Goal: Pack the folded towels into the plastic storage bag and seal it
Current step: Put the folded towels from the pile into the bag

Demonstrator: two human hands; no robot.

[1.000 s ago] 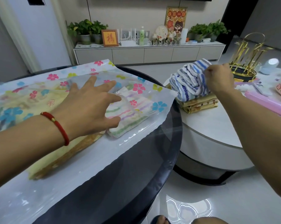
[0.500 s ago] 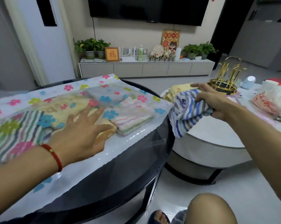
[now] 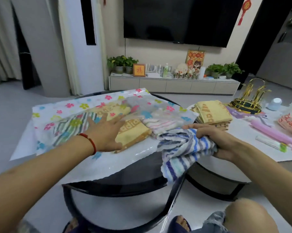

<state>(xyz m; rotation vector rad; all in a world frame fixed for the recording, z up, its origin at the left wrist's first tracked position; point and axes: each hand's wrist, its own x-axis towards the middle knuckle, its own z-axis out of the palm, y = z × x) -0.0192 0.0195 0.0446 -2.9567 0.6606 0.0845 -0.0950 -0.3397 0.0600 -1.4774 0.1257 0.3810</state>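
- The plastic storage bag [image 3: 84,106], clear with a coloured flower print, lies flat across the round black table [image 3: 138,170]; its open edge hangs past the table's near side.
- Inside the bag lie several folded towels: a grey-and-green striped towel [image 3: 69,128] at the left, a yellow towel [image 3: 133,132] with orange lettering in the middle, and a pastel-striped towel [image 3: 162,125] to the right.
- The left hand [image 3: 105,132] rests palm-down on the bag over the yellow and striped towels, fingers spread and flat. A red bracelet [image 3: 89,142] circles its wrist.
- The right hand [image 3: 214,138] grips a blue-and-white striped towel [image 3: 183,148], fingers curled round the bunched cloth, thumb on top. The towel hangs loose at the bag's open right edge, over the gap between the two tables.
- On the white table [image 3: 242,158] to the right, a stack of yellow towels [image 3: 212,115] sits apart from the bag.
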